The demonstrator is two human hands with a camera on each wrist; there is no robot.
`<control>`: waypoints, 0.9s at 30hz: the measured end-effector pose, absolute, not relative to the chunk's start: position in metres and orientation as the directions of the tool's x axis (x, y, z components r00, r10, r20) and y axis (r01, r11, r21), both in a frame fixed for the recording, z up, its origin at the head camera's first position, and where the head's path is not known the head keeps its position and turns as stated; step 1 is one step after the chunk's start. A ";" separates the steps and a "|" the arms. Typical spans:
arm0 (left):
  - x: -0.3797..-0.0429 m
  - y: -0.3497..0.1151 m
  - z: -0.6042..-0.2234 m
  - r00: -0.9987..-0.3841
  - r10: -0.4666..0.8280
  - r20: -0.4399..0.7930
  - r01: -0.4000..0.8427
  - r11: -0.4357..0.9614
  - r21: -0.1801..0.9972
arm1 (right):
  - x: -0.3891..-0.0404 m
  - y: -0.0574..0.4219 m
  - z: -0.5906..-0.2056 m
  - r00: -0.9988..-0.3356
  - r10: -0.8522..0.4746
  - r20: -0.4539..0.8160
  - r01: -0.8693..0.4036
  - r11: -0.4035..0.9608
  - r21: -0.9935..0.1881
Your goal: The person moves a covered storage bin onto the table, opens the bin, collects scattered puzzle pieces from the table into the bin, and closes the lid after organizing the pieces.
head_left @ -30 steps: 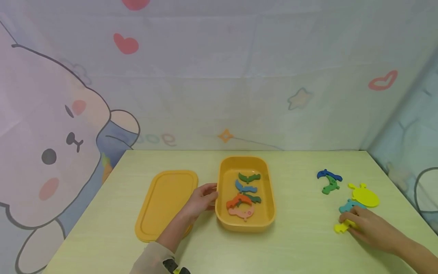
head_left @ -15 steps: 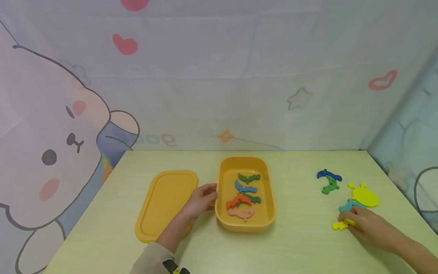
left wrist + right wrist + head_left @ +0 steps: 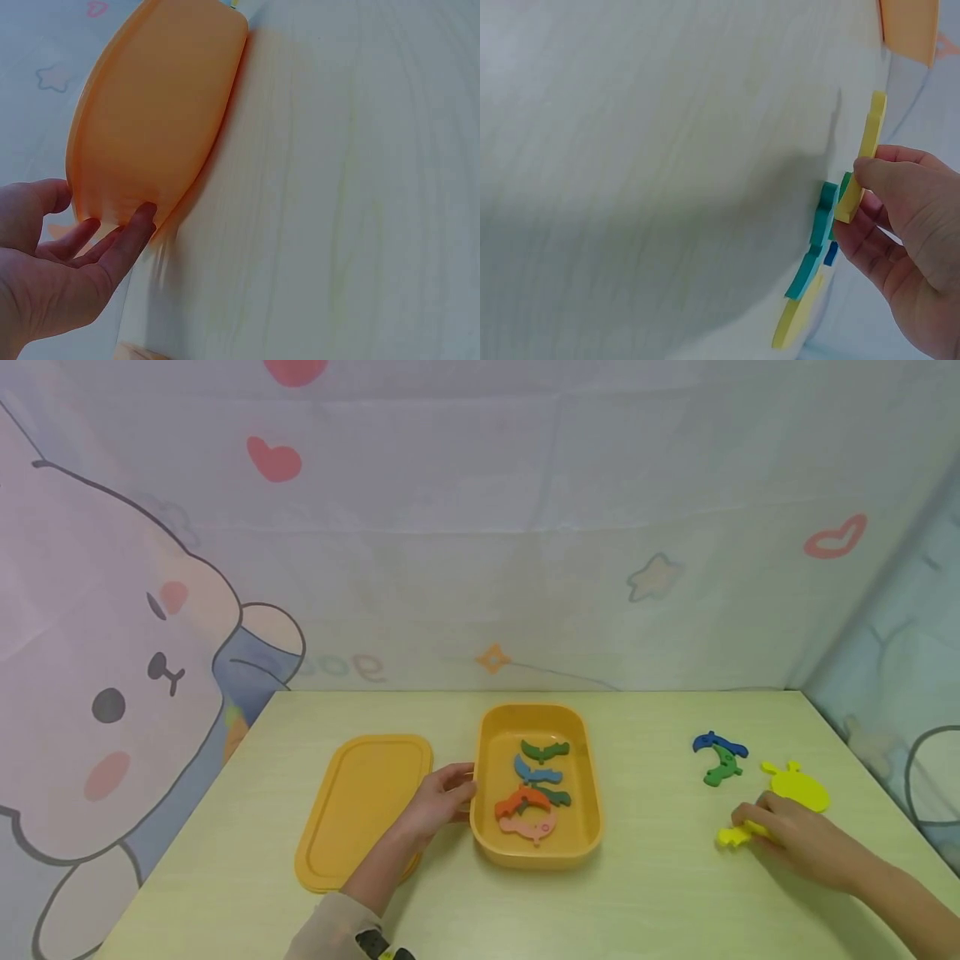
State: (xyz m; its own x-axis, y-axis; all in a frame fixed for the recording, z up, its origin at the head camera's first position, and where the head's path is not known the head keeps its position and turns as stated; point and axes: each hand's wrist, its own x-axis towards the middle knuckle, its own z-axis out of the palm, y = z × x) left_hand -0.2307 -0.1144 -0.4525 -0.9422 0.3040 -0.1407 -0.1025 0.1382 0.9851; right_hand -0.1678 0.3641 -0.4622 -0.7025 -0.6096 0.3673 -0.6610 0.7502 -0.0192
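In the head view my left hand (image 3: 441, 795) rests at the left side of an orange-yellow plastic box (image 3: 537, 858). The left wrist view has its fingertips against the box wall (image 3: 161, 97) and the thumb by the rim. Inside the box lie several flat animal-shaped pieces, among them a pink piece (image 3: 528, 828) and an orange one (image 3: 517, 799). My right hand (image 3: 806, 842) pinches a yellow animal-shaped piece (image 3: 732, 837) between thumb and fingers, raised over the table in the right wrist view. Beyond it there, a teal piece (image 3: 804, 271) lies on the table.
Left of the box lies a flat orange-yellow lid (image 3: 360, 810), partly behind the left forearm. A larger yellow piece (image 3: 801, 790) is just past the right hand. Farther back are a green piece (image 3: 723, 767) and a dark blue one (image 3: 722, 744). A printed curtain (image 3: 450, 568) hangs behind the table.
The right hand has lifted the yellow piece and moved slightly left and away, now covering the teal piece in the head view. The left hand stays at the box.
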 end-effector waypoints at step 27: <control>-0.230 -0.115 -0.453 -0.942 0.308 -0.133 -0.093 0.141 0.986 | -0.205 0.340 -0.423 -0.601 -0.686 0.409 -0.736 0.675 0.051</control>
